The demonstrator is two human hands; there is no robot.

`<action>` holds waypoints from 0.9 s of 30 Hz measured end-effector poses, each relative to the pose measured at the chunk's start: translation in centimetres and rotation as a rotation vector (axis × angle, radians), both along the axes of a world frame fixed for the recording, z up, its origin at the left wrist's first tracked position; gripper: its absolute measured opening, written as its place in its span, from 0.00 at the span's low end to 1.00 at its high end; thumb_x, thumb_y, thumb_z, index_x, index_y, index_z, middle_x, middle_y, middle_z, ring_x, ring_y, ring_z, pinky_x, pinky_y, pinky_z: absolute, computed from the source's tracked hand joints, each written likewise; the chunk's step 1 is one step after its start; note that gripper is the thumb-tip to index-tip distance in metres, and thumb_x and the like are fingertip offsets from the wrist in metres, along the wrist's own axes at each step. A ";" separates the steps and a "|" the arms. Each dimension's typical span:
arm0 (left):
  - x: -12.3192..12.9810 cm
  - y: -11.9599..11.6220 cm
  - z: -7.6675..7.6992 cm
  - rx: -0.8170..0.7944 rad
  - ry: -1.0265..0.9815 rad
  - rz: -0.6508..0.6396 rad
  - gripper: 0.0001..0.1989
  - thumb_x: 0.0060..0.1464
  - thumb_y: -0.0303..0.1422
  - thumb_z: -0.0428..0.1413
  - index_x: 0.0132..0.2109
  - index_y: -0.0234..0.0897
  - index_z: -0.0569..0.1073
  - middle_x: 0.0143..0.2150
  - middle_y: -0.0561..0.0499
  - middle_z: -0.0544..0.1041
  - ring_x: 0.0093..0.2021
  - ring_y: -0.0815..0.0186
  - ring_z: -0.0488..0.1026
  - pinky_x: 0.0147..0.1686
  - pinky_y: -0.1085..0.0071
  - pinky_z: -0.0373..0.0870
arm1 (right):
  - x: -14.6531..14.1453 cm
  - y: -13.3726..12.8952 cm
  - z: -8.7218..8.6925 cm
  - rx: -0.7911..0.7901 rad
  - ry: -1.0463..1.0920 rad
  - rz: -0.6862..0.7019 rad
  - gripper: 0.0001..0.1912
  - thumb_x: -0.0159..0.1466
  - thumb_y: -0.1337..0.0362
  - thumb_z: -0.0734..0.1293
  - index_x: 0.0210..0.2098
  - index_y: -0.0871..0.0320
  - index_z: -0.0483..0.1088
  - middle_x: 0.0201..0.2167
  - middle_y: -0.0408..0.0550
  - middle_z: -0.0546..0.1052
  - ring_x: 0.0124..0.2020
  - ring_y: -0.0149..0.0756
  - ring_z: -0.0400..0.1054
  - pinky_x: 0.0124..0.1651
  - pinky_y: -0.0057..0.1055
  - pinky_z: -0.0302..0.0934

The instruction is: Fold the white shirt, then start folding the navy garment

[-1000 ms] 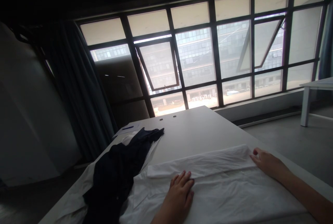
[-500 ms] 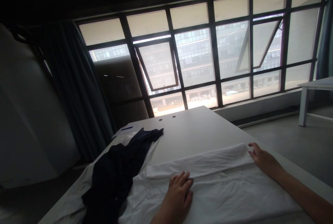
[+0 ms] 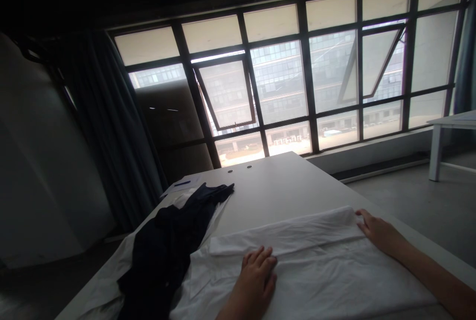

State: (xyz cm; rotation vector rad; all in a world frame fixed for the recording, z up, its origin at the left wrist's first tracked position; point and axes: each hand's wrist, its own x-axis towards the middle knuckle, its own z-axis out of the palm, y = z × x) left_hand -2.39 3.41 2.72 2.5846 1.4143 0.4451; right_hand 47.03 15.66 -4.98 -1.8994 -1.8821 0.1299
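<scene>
Our 2 hands lie open, gripping nothing: the left hand point(image 3: 256, 275) flat on the white cloth point(image 3: 308, 280), the right hand point(image 3: 377, 233) at its folded end. The cloth runs out of view below, on a white table point(image 3: 282, 186), beside a crumpled navy garment point(image 3: 163, 255) too dark to make out.

folded garment point(image 3: 316, 270): plain white | crumpled garment point(image 3: 159, 255): dark navy | table point(image 3: 282, 181): off-white

white shirt point(image 3: 297, 275), hem folded over
</scene>
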 end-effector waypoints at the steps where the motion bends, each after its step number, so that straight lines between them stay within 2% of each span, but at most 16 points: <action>1: -0.1 0.1 -0.1 0.003 0.000 -0.005 0.21 0.65 0.33 0.52 0.63 0.51 0.70 0.70 0.52 0.66 0.71 0.56 0.58 0.69 0.52 0.53 | 0.1 0.1 0.0 0.005 0.019 0.005 0.20 0.67 0.59 0.56 0.54 0.58 0.67 0.40 0.59 0.82 0.40 0.52 0.79 0.41 0.40 0.65; 7: -0.1 0.1 -0.1 -0.022 -0.041 0.001 0.19 0.67 0.37 0.52 0.63 0.51 0.71 0.69 0.53 0.68 0.71 0.57 0.59 0.70 0.53 0.51 | 1.3 0.3 -0.2 -0.034 0.045 0.039 0.19 0.67 0.55 0.56 0.52 0.55 0.68 0.36 0.55 0.82 0.39 0.50 0.78 0.40 0.39 0.64; 12: 0.1 -0.1 0.3 -0.044 -0.030 0.001 0.20 0.66 0.34 0.52 0.63 0.50 0.71 0.70 0.54 0.67 0.71 0.59 0.59 0.71 0.54 0.50 | 1.6 0.2 -0.7 -0.066 0.043 0.045 0.18 0.67 0.57 0.57 0.52 0.54 0.68 0.36 0.53 0.81 0.38 0.48 0.78 0.40 0.36 0.63; 16: 0.1 -0.2 0.4 -0.045 -0.052 0.006 0.19 0.67 0.37 0.52 0.63 0.50 0.71 0.70 0.53 0.67 0.71 0.57 0.59 0.71 0.53 0.50 | 1.5 0.3 -0.7 -0.068 0.054 0.029 0.17 0.66 0.57 0.57 0.51 0.54 0.67 0.36 0.53 0.81 0.38 0.48 0.78 0.40 0.36 0.63; 23: 0.0 -0.3 0.4 -0.048 -0.085 0.054 0.14 0.65 0.37 0.54 0.56 0.47 0.72 0.68 0.51 0.70 0.70 0.57 0.61 0.71 0.53 0.50 | 2.0 0.6 -0.6 -0.081 0.065 0.015 0.15 0.66 0.57 0.56 0.48 0.54 0.64 0.33 0.53 0.80 0.36 0.49 0.77 0.40 0.38 0.63; 27: 0.1 -0.2 0.1 -0.024 -0.063 0.052 0.20 0.61 0.33 0.55 0.60 0.46 0.69 0.66 0.48 0.71 0.69 0.57 0.63 0.71 0.54 0.51 | 2.1 0.1 -0.2 -0.087 0.073 0.030 0.14 0.66 0.57 0.56 0.46 0.55 0.65 0.31 0.52 0.80 0.34 0.47 0.77 0.39 0.37 0.63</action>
